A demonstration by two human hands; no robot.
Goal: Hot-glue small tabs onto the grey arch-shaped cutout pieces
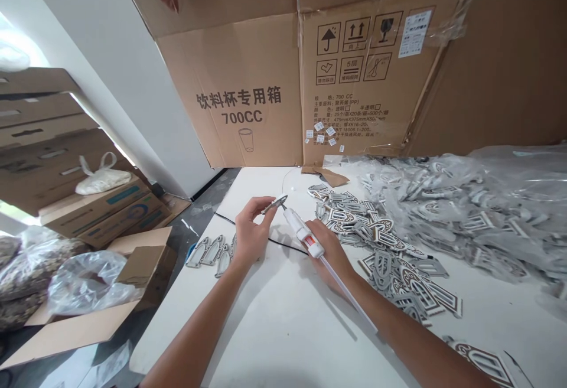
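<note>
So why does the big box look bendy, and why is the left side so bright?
Head view: the wide lens bends the cardboard box near the edges; light at far left glares white; the white table shows soft arm shadows.

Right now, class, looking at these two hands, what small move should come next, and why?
Probably bring the tip of the white pen-style applicator, held in the right hand, onto the small grey cut-out piece pinched in the left hand. The tip already points at that piece and almost meets it, and both hands are raised together above the table, so only a slight closing seems needed.
</note>
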